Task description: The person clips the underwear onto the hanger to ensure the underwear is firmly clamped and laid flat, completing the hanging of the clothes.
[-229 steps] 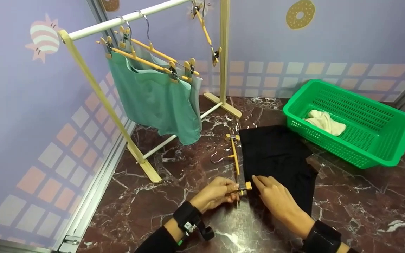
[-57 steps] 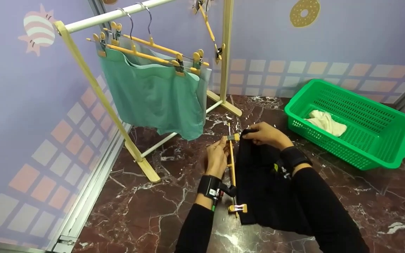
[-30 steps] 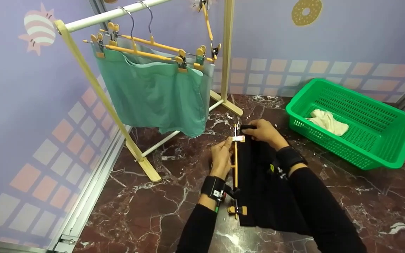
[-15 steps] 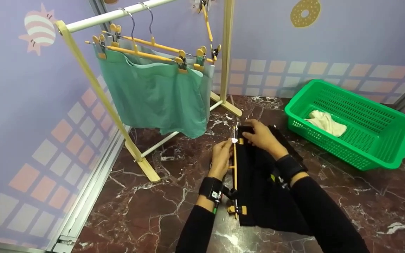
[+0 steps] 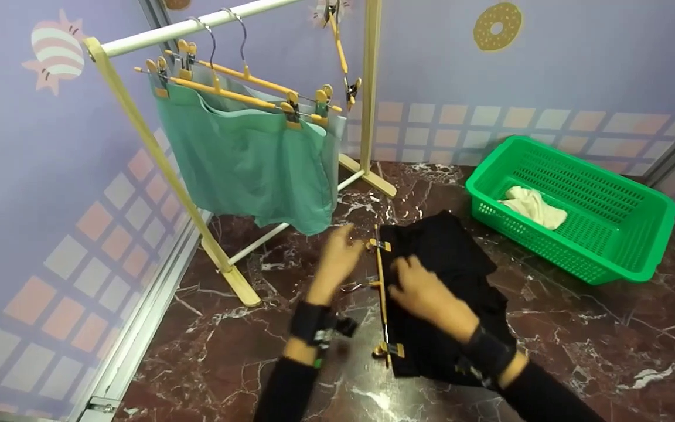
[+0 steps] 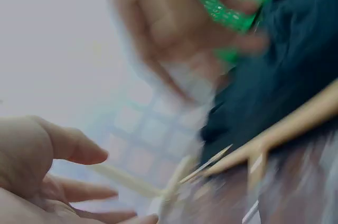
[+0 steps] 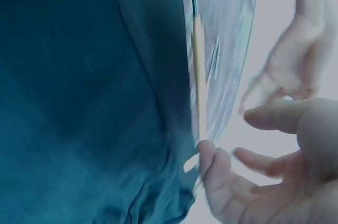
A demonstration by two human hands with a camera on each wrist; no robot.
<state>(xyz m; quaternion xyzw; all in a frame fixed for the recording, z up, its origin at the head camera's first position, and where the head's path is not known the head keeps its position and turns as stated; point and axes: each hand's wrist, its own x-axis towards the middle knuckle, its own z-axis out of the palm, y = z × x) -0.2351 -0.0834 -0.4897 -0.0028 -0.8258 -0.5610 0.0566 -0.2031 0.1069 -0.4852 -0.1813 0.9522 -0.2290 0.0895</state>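
Observation:
Black shorts [image 5: 449,252] lie flat on the dark marble surface. Along their waistband lies a yellow clip hanger [image 5: 381,299], its upper clip [image 5: 379,245] and lower clip [image 5: 391,350] both on the fabric edge. My left hand [image 5: 337,258], blurred, is apart from the hanger on its left, fingers loose and holding nothing. Over the shorts near the waistband is my right hand [image 5: 428,296], fingers loosely bent with nothing in them; whether it touches the fabric I cannot tell. In the right wrist view the right hand's fingertips [image 7: 207,155] appear near the hanger bar [image 7: 199,76].
On the left stands a rack [image 5: 138,126] with green shorts [image 5: 244,158] and a grey garment [image 5: 334,146] clipped to hangers. Another hanger [image 5: 338,44] hangs bare at its far end. A green basket [image 5: 554,249] at right holds a cream cloth [image 5: 534,206].
The upper clip now sits on the waistband. My left hand has let go of it and moved left; my right hand has left the waistband corner and come nearer me.

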